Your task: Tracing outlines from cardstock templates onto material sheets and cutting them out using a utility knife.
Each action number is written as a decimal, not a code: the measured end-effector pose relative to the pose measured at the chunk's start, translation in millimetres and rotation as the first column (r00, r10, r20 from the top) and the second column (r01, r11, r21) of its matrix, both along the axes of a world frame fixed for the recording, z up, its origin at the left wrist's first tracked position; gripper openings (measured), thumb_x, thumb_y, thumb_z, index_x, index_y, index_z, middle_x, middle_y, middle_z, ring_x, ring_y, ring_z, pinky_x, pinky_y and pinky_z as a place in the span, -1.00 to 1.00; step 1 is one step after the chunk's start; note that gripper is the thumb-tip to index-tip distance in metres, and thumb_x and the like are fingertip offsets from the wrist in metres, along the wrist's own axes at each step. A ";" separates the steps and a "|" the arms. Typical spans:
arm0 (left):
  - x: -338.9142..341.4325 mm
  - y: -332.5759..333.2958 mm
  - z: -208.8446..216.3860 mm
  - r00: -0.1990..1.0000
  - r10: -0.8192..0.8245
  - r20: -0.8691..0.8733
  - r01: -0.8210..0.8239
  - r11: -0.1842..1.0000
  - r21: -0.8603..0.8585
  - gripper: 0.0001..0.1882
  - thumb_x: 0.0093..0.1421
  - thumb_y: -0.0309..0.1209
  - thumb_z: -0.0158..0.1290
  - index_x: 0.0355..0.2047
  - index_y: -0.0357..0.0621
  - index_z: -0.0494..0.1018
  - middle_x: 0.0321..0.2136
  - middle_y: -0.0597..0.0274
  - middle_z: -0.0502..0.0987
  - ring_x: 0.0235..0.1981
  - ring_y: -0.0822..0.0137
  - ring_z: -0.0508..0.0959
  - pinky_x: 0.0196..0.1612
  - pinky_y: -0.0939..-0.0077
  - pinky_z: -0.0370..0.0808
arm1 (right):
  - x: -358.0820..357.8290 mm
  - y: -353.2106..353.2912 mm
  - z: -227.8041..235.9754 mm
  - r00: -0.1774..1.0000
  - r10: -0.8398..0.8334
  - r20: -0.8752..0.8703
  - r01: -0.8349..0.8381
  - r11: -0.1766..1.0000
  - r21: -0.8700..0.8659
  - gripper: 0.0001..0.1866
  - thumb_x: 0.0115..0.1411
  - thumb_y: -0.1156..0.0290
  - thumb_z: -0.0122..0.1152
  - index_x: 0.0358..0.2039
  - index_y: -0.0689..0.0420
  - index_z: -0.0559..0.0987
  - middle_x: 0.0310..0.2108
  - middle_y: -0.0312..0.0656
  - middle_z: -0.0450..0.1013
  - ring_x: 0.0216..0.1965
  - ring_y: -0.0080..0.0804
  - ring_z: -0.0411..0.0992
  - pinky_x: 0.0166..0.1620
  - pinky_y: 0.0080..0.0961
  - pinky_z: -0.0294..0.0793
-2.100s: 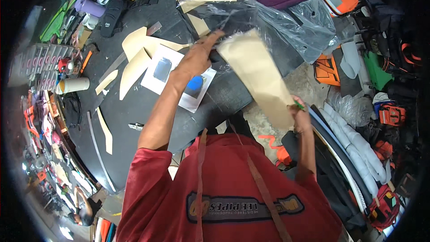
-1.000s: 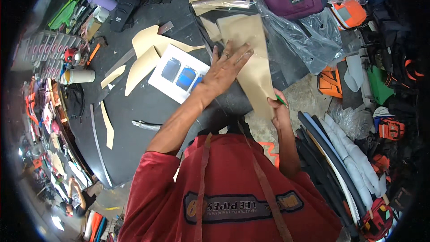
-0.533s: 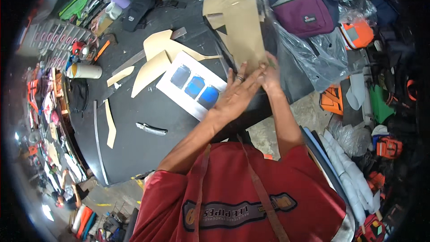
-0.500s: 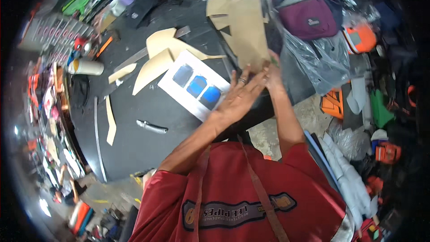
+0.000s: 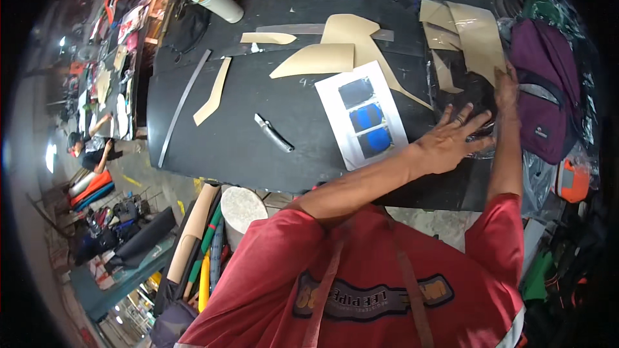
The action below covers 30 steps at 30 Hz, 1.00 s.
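Note:
My left hand [image 5: 446,145] is spread over the right side of the black worktable, its fingers apart and nothing in its grasp. A ring shows on one finger. Beyond it, my right hand [image 5: 507,93] grips the lower right corner of a tan cardboard piece [image 5: 476,35]; part of the fingers is hidden. Smaller tan cardboard pieces [image 5: 440,35] lie along its left side, and a pointed cardboard scrap [image 5: 443,74] lies just below them. Beside my left forearm is a white sheet [image 5: 330,106] with dark and blue pictures of bags.
A utility knife [image 5: 274,134] lies mid-table. More cardboard patterns [image 5: 316,61], a clear ruler [image 5: 290,28] and a metal strip [image 5: 184,109] are spread leftward. A purple backpack [image 5: 541,84] borders the right side. A white bottle [image 5: 217,4] stands far left; a round stool [image 5: 243,209] is below the table edge.
My hands were close together on the cardboard; now the left lies apart from it with fingers spread, while the right stays at its corner. The view has swung left.

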<state>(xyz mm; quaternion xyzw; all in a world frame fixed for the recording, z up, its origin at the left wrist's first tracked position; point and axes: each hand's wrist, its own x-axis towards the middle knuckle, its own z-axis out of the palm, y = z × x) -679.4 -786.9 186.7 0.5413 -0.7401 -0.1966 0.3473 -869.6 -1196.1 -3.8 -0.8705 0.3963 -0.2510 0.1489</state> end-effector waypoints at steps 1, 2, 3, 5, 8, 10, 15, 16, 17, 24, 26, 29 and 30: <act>12.7 4.9 2.1 0.999 0.038 0.008 -0.038 0.999 0.027 -0.33 0.33 -0.49 0.12 0.46 0.08 0.40 0.59 -0.11 0.05 0.56 -0.36 0.14 0.55 -0.43 0.10 | 0.5 -2.9 7.8 0.983 0.020 0.184 -0.062 0.972 0.226 -0.55 0.50 0.25 0.25 0.28 0.21 0.56 0.13 -0.16 0.59 0.04 -0.27 0.55 0.16 -0.32 0.53; 34.6 13.2 -15.8 0.994 0.107 0.036 -0.110 0.991 0.080 -0.32 0.31 -0.49 0.13 0.46 0.05 0.40 0.57 -0.14 0.09 0.55 -0.36 0.15 0.55 -0.37 0.12 | 27.6 12.8 -0.4 0.945 -0.102 0.311 -0.058 0.883 0.466 -0.52 0.51 0.19 0.23 0.30 0.20 0.56 0.17 -0.15 0.58 0.10 -0.25 0.52 0.20 -0.30 0.49; 56.2 25.1 -33.1 0.985 0.164 0.058 -0.169 0.979 0.116 -0.31 0.29 -0.49 0.14 0.46 0.02 0.40 0.56 -0.17 0.12 0.54 -0.36 0.16 0.55 -0.31 0.15 | 46.5 40.7 1.7 0.889 -0.254 0.380 -0.072 0.743 0.665 -0.49 0.52 0.14 0.22 0.32 0.20 0.55 0.21 -0.14 0.56 0.15 -0.24 0.50 0.25 -0.28 0.45; 107.0 71.6 -62.4 0.945 0.308 0.113 -0.327 0.918 0.225 -0.29 0.20 -0.58 0.14 0.42 -0.08 0.44 0.49 -0.23 0.24 0.52 -0.30 0.22 0.55 -0.10 0.20 | 52.6 115.8 6.9 0.898 -0.315 0.306 0.074 0.795 0.602 -0.49 0.52 0.17 0.24 0.30 0.24 0.55 0.21 -0.09 0.54 0.19 -0.25 0.48 0.29 -0.32 0.43; 183.2 116.8 -85.3 0.912 0.393 0.119 -0.405 0.814 0.417 -0.42 0.17 -0.62 0.08 0.25 -0.27 0.55 0.40 -0.21 0.38 0.39 -0.23 0.40 0.48 0.01 0.35 | -37.1 175.4 -14.5 0.852 -0.419 0.313 0.201 0.815 0.543 -0.48 0.48 0.21 0.33 0.28 0.30 0.53 0.22 -0.01 0.52 0.23 -0.23 0.47 0.34 -0.34 0.40; 235.8 178.8 -102.4 0.847 0.445 0.292 -0.530 0.758 0.381 -0.57 0.25 -0.56 0.11 0.14 -0.24 0.61 0.30 -0.18 0.50 0.35 -0.21 0.44 0.45 -0.01 0.38 | -32.2 263.9 -20.2 0.863 -0.364 0.350 0.147 0.844 0.516 -0.46 0.47 0.17 0.35 0.26 0.32 0.53 0.22 -0.01 0.52 0.21 -0.24 0.47 0.33 -0.34 0.40; 350.6 221.7 -139.6 0.692 0.552 0.465 -0.693 0.687 0.217 -0.51 0.15 -0.57 0.17 0.13 -0.15 0.65 0.32 -0.19 0.44 0.34 -0.27 0.43 0.41 -0.02 0.45 | -25.3 427.4 19.0 0.873 -0.479 0.095 0.398 0.810 0.430 -0.52 0.57 0.10 0.19 0.20 0.29 0.53 0.07 -0.01 0.57 0.09 -0.32 0.51 0.18 -0.31 0.46; 369.7 203.4 -146.0 0.652 0.560 0.511 -0.714 0.681 0.163 -0.51 0.18 -0.55 0.16 0.15 -0.13 0.64 0.35 -0.21 0.41 0.37 -0.33 0.39 0.42 -0.04 0.44 | -28.3 452.2 15.5 0.867 -0.474 0.157 0.389 0.838 0.382 -0.54 0.58 0.09 0.17 0.17 0.27 0.55 -0.04 -0.05 0.60 0.03 -0.33 0.53 0.15 -0.32 0.46; 388.6 183.9 -151.3 0.652 0.557 0.514 -0.710 0.686 0.157 -0.52 0.22 -0.51 0.14 0.18 -0.13 0.62 0.39 -0.23 0.36 0.40 -0.37 0.34 0.44 -0.11 0.42 | -31.9 475.0 14.9 0.841 -0.502 0.200 0.338 0.777 0.531 -0.56 0.57 0.08 0.17 0.14 0.24 0.57 -0.14 -0.11 0.61 -0.05 -0.34 0.55 0.09 -0.32 0.48; 476.3 111.7 -198.4 0.560 0.061 0.826 -0.687 0.591 0.422 -0.38 0.44 -0.30 -0.08 0.49 -0.07 0.31 0.58 -0.05 0.15 0.61 -0.17 0.08 0.50 -0.50 0.13 | 76.1 534.5 82.0 0.946 0.177 -0.272 0.082 0.682 0.727 -0.54 0.39 -0.06 0.36 -0.26 0.16 0.69 -0.46 0.02 0.61 -0.42 0.04 0.59 -0.30 -0.11 0.54; 490.6 118.5 -198.6 0.545 0.026 0.838 -0.716 0.534 0.450 -0.32 0.46 -0.26 -0.07 0.57 0.09 0.18 0.65 0.09 -0.03 0.62 -0.19 0.07 0.48 -0.57 0.12 | 130.4 536.7 82.8 0.909 0.290 -0.299 0.030 0.671 0.741 -0.52 0.36 -0.07 0.39 -0.29 0.17 0.67 -0.45 0.09 0.60 -0.39 0.16 0.60 -0.30 -0.06 0.55; 488.7 119.4 -194.8 0.478 0.132 0.868 -0.745 0.585 0.321 -0.27 0.38 -0.29 0.03 0.54 -0.02 0.19 0.56 0.06 0.20 0.57 -0.17 0.18 0.46 -0.51 0.15 | 185.1 538.9 61.8 0.850 0.385 -0.361 -0.124 0.811 0.571 -0.52 0.33 -0.06 0.42 -0.35 0.17 0.63 -0.47 0.10 0.59 -0.34 0.22 0.62 -0.30 0.05 0.55; 486.5 116.5 -188.7 0.516 0.191 0.835 -0.720 0.624 0.303 -0.27 0.37 -0.31 0.01 0.54 -0.08 0.20 0.53 0.03 0.25 0.56 -0.14 0.22 0.45 -0.55 0.15 | 202.7 536.4 59.2 0.854 0.337 -0.396 -0.100 0.854 0.511 -0.52 0.33 -0.07 0.41 -0.35 0.17 0.64 -0.48 0.09 0.58 -0.33 0.23 0.62 -0.30 0.08 0.55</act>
